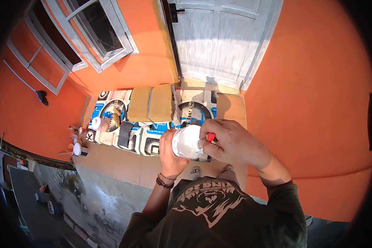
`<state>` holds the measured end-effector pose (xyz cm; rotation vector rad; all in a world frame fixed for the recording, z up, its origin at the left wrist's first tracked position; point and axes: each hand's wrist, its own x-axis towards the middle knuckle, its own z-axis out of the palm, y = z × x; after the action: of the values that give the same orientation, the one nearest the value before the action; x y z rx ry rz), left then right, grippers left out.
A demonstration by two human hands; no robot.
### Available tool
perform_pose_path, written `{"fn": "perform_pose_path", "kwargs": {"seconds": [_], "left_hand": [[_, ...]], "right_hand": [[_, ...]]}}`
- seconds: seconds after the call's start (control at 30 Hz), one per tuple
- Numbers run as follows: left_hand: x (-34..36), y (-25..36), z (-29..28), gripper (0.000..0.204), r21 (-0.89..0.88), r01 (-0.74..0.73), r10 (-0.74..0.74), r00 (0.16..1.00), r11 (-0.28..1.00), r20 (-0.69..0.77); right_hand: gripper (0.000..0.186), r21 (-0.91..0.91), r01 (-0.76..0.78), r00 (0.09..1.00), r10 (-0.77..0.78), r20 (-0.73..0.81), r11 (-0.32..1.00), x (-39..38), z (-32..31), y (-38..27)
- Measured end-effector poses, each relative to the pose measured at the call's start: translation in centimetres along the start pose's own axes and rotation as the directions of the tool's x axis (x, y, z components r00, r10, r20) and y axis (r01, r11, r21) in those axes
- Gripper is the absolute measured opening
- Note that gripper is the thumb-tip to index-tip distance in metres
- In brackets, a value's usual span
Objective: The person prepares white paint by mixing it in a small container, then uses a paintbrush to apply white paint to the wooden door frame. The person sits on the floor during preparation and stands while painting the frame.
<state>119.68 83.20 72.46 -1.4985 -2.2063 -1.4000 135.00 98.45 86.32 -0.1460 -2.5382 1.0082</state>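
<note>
In front of me my left hand point(171, 157) is wrapped round a white plastic container point(185, 142) with white material inside. My right hand point(227, 140) grips a tool with a red handle point(211, 136) at the container's right rim; the tool's working end is hard to make out. Both hands are above a printed board-like surface point(153, 145) on the tiled floor.
Tan padded blocks point(150, 104), a pink-white tub point(99, 123) and small items rest on the printed surface. White buckets point(79, 149) stand at its left. A brush with a blue handle point(27, 84) is against the orange wall, below open windows point(99, 29). A white door point(211, 45) is ahead.
</note>
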Motion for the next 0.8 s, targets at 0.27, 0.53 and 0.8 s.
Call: {"fn": "perform_pose_path", "kwargs": {"seconds": [0.27,0.53,0.8], "left_hand": [[0.2,5.1,5.0,0.095,-0.086,0.174,-0.168,0.983,0.981,0.08],[-0.4,10.1,13.2,0.108,-0.293,0.316,-0.294,0.949,0.902,0.117],[1.5,13.6,15.9,0.105,-0.25,0.311,-0.311,0.95,0.917,0.041]], "right_hand": [[0.015,0.086,-0.092,0.995,0.088,0.042,0.992,-4.9,-5.6,3.1],[0.014,0.289,-0.082,0.996,0.086,-0.004,0.954,-9.9,-11.1,9.7],[0.012,0.377,-0.09,0.996,0.075,0.053,0.922,-7.7,-15.2,14.6]]}}
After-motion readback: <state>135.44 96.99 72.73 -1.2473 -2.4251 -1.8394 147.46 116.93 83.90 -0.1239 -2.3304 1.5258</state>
